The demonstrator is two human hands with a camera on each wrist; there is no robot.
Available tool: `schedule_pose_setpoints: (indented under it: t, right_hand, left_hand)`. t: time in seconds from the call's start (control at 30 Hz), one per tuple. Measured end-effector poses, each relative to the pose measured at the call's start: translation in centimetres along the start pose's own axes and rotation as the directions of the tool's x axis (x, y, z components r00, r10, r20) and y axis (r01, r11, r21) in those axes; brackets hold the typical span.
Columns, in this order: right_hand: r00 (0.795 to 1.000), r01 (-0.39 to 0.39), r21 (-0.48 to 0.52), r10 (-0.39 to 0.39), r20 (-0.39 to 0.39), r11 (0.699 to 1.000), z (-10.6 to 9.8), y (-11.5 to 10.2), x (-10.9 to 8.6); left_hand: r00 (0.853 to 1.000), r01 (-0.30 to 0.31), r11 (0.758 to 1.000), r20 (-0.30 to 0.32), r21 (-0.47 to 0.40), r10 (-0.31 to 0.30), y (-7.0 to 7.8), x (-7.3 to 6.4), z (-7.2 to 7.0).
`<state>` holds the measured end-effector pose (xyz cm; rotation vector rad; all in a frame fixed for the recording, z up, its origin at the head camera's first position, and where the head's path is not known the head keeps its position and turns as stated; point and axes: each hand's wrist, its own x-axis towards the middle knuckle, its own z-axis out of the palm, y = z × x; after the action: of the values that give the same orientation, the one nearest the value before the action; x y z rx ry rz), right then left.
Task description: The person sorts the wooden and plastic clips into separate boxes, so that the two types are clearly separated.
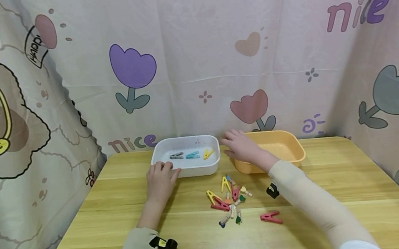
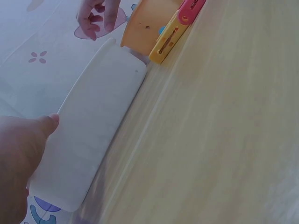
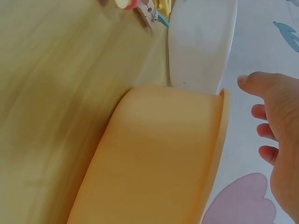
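Observation:
My left hand (image 1: 161, 182) holds the near-left corner of a white plastic tub (image 1: 196, 171), its thumb along the outer wall by the rim in the left wrist view. Inside the tub lie a grey clothespin (image 1: 176, 156), a blue clothespin (image 1: 192, 155) and a yellow clothespin (image 1: 208, 153). Over the left end of an orange tub (image 1: 287, 146), beside the white one, hovers my right hand (image 1: 242, 147). Its fingers are loosely bent, with nothing visible in them. In the right wrist view its thumb (image 3: 254, 83) stands apart from both tubs.
In front of the tubs lies a loose pile of clothespins: yellow ones (image 1: 224, 183), red ones (image 1: 220, 205) and small wooden ones with coloured tops (image 1: 232, 211). A single red clothespin (image 1: 271, 217) lies to the right. A patterned curtain (image 1: 191, 58) hangs behind the wooden table (image 1: 96, 234).

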<state>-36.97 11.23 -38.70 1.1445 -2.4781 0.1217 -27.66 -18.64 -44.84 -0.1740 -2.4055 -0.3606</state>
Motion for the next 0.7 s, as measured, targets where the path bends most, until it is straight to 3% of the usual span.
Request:
schedule_pose_setpoints:
  t: [0.7]
  right_hand:
    - [0.991,0.057,-0.017,-0.059,-0.122,0.998,-1.2,0.0,-4.6]
  left_hand:
    - [1.0,-0.005,1.0,-0.016,-0.01,0.005,0.0,0.0,0.1]
